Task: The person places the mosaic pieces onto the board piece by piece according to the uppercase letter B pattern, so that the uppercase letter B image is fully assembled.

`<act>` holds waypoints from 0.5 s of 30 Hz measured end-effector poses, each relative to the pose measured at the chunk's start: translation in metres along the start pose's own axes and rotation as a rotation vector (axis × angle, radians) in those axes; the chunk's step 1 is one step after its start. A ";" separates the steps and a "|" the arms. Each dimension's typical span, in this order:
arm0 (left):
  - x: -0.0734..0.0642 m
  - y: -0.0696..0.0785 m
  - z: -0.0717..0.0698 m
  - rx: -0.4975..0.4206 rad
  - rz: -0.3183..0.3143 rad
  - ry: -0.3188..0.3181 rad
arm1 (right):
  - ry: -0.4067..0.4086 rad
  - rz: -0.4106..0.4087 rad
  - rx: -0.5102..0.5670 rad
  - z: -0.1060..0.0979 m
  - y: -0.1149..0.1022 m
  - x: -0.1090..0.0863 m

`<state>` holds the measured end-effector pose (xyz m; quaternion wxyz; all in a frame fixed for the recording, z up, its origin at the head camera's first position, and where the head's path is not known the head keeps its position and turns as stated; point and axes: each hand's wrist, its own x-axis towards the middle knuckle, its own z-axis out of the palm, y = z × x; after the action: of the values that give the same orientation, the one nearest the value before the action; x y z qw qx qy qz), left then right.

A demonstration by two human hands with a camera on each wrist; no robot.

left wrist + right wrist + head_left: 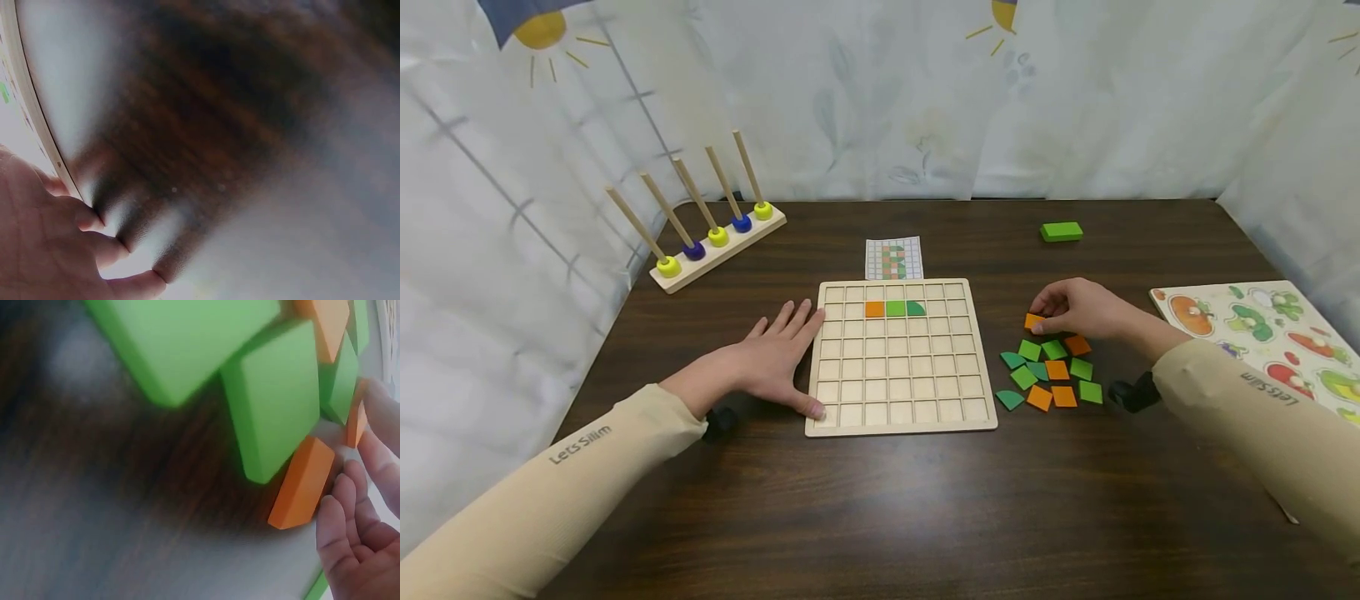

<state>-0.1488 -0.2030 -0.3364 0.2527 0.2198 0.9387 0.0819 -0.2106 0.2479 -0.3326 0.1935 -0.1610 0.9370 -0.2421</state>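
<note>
A wooden grid board (900,367) lies flat on the dark table. In its second row from the top sit an orange square (875,309), a light green square (896,308) and a dark green rounded tile (915,308). My left hand (763,360) is spread along the board's left edge, its thumb resting on the lower left corner. To the right of the board, my right hand (1078,308) pinches an orange square tile (357,419) between thumb and fingers. Just below that hand are loose tiles, among them a light green square (1091,392) and an orange square (1064,397).
A printed pattern card (894,258) touches the board's top edge. Behind my left hand stands a peg stacker (722,252) with yellow and blue beads. A green block (1062,232) lies at the back right, and a vegetable picture board (1262,333) sits near my right forearm.
</note>
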 end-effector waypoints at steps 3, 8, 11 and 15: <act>0.000 0.000 0.000 -0.002 0.001 0.001 | 0.006 -0.012 -0.007 -0.001 0.000 0.000; 0.000 -0.001 0.000 -0.003 0.001 0.002 | 0.060 -0.037 -0.098 0.001 -0.003 0.002; 0.001 -0.001 0.000 -0.001 0.001 0.003 | 0.094 -0.048 -0.152 0.004 -0.006 0.004; 0.001 -0.001 0.001 0.001 0.005 0.006 | 0.108 -0.053 -0.177 0.006 -0.012 0.005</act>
<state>-0.1493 -0.2037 -0.3380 0.2495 0.2220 0.9390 0.0825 -0.2100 0.2338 -0.3326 0.1213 -0.1887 0.9593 -0.1717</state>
